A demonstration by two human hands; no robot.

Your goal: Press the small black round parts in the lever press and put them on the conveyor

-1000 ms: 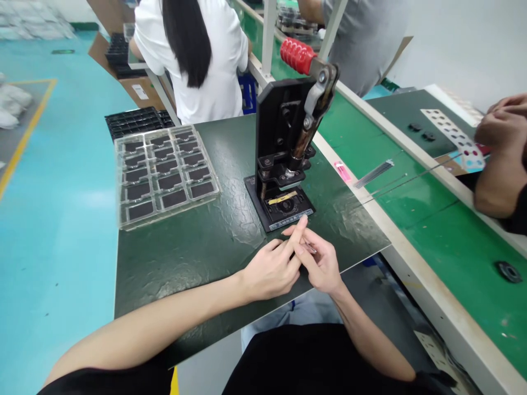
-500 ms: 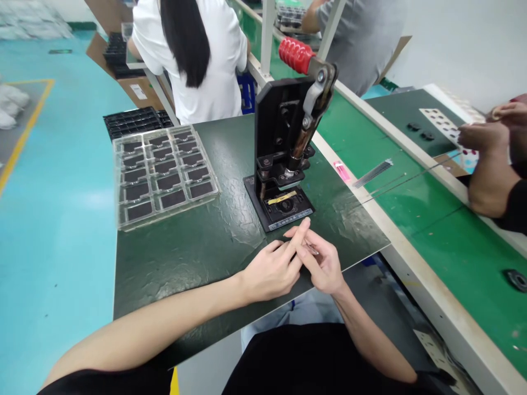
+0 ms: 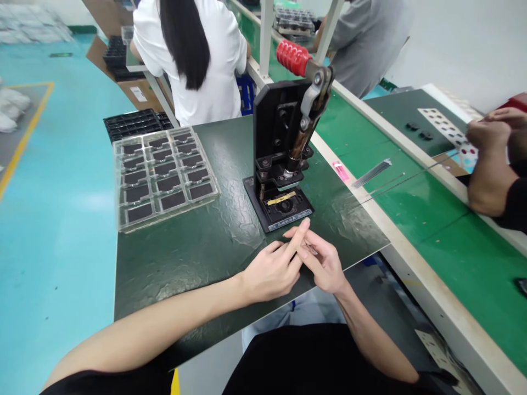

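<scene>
My left hand (image 3: pixel 274 270) and my right hand (image 3: pixel 325 263) meet over the near edge of the green tabletop. Their fingers cross and press together, closed, with my left index finger pointing forward. Between them shows a tiny shiny bit (image 3: pixel 311 249), too small to name; which hand grips it is hidden. Just beyond my fingertips stands a black hand press (image 3: pixel 274 129) with a red grip (image 3: pixel 293 58) on its raised lever. A yellow strip (image 3: pixel 281 198) lies across the press base, by a round dark recess.
A clear tray (image 3: pixel 167 178) of dark rectangular pieces sits at the left on the tabletop (image 3: pixel 193 258). Along the right runs a green conveyor (image 3: pixel 415 203) carrying thin grey strips (image 3: pixel 373 173). Another person's hands (image 3: pixel 489 134) are beyond it. A person in white (image 3: pixel 189 60) sits ahead.
My hands hold nearly the same pose. The other person's hands at the right have shifted slightly, and a dark round part on the conveyor has moved toward the right edge of view.
</scene>
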